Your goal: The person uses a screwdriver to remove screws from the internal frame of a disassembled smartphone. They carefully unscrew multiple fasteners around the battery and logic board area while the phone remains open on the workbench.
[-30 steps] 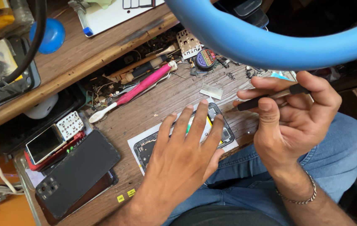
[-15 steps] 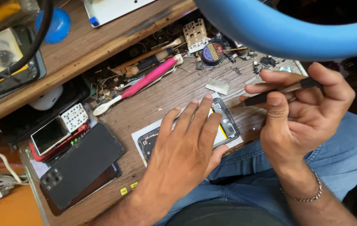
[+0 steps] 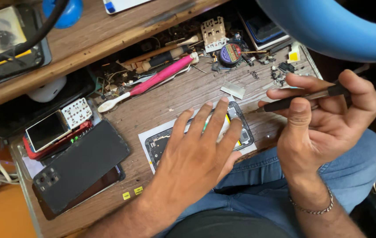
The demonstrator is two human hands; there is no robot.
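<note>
While the left hand (image 3: 199,154) lies flat with its fingers (image 3: 221,115) spread wide over the opened phone (image 3: 240,132), which rests on a white sheet (image 3: 146,142) at the near edge of the worn wooden bench (image 3: 170,99), the right hand (image 3: 324,123) pinches a slim dark tool (image 3: 302,98) between thumb and fingertips. Its tip points at the phone's upper right corner. Left of the phone lies a matte black back cover (image 3: 80,165); behind it lies a pink toothbrush (image 3: 152,81).

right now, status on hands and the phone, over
Left hand flat on the opened phone, fingers spread. Right hand grips a dark screwdriver, tip off the phone. Loose parts clutter the bench behind.
</note>
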